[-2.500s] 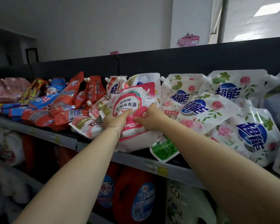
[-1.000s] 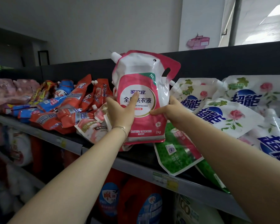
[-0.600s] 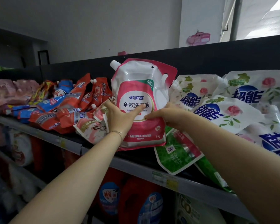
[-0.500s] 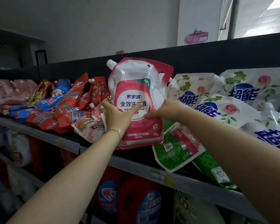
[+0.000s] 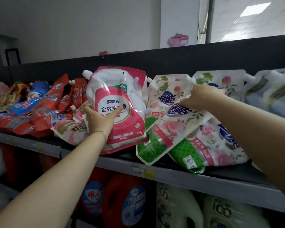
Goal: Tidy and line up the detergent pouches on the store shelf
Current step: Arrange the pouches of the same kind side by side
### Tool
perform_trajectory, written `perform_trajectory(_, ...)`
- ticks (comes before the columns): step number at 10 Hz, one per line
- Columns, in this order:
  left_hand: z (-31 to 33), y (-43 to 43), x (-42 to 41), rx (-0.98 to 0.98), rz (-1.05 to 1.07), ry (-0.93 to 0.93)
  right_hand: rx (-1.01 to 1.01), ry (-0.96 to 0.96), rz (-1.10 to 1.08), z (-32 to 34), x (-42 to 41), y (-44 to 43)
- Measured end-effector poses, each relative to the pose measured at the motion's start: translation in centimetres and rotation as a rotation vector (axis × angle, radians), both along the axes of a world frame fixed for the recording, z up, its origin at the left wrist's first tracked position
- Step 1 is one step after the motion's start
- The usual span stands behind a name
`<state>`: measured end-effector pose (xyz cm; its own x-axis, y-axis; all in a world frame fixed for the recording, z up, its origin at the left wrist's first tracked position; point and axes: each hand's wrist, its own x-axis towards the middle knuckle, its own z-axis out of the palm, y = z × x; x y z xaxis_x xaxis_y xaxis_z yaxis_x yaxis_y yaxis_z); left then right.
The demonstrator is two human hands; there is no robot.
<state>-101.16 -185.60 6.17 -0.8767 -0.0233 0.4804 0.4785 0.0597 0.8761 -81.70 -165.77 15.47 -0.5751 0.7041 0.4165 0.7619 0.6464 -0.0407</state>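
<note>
A pink and white detergent pouch (image 5: 122, 99) stands upright on the shelf (image 5: 179, 176), its spout at the top left. My left hand (image 5: 99, 120) holds its lower left side, thumb across the label. To its right lie white pouches printed with roses and green bottoms. My right hand (image 5: 202, 96) grips the top of one tilted rose pouch (image 5: 176, 127) that leans over another. More rose pouches (image 5: 220, 81) stand behind against the dark back panel.
A jumbled heap of red and blue pouches (image 5: 44, 106) fills the shelf's left part, with a small pink pouch (image 5: 69, 130) in front. Pale blue pouches (image 5: 273, 94) sit at the far right. Detergent jugs (image 5: 118, 199) stand on the shelf below.
My right hand left the pink pouch and moved right onto a rose pouch. The pink pouch came down from mid-air and now stands on the shelf, held by my left hand alone.
</note>
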Motion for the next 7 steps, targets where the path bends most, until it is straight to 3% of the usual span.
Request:
perform_trajectory(1,-0.7,-0.2,0.5,0.064,-0.018,0.007,-0.29,0.11,0.032,0.5,0.4,0.5)
perform_trajectory(2,-1.1,-0.3,0.5,0.119,-0.016,0.038,-0.69,0.487,0.117,0.8,0.1,0.5)
perform_trajectory(3,-1.5,-0.3,0.3,0.162,0.013,0.031,-0.794,0.808,0.271,1.8,-1.5,-0.6)
perform_trajectory(4,-1.8,0.1,0.8,0.182,0.023,0.074,-0.647,0.809,0.293,3.3,-2.9,-2.0)
perform_trajectory(5,-2.2,1.3,2.1,0.109,0.024,0.177,-0.2,0.727,0.136,4.0,-2.3,-4.8)
perform_trajectory(6,-2.5,3.1,3.4,0.073,0.014,0.195,-0.601,1.082,0.308,5.9,-2.6,-4.4)
perform_trajectory(7,-2.6,4.3,3.5,0.106,-0.006,0.166,-0.868,1.369,0.451,5.8,-2.9,-6.1)
